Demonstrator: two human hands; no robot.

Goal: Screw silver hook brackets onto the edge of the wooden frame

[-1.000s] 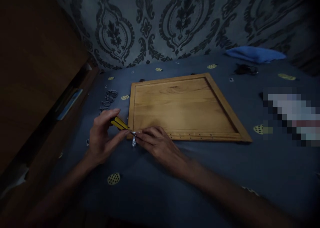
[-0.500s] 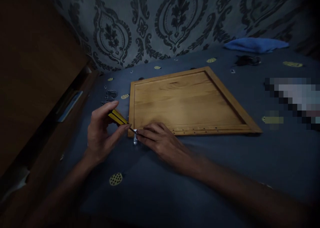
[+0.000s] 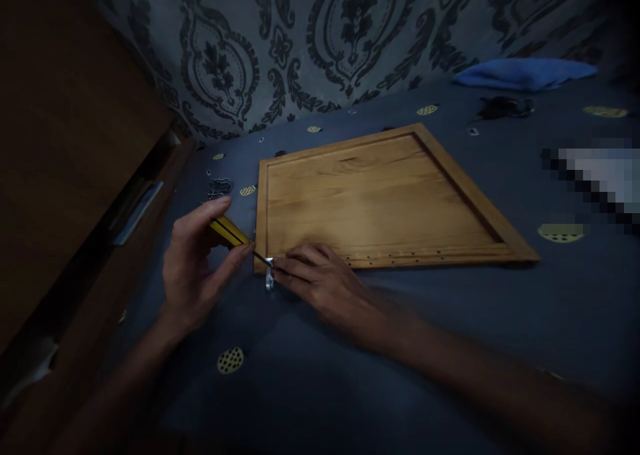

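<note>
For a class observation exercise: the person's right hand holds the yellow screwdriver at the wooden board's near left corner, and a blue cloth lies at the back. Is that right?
No: the head view shows the left hand holding the yellow screwdriver, not the right hand. It is at the near left corner of the wooden board, and the blue cloth lies at the back.
</note>
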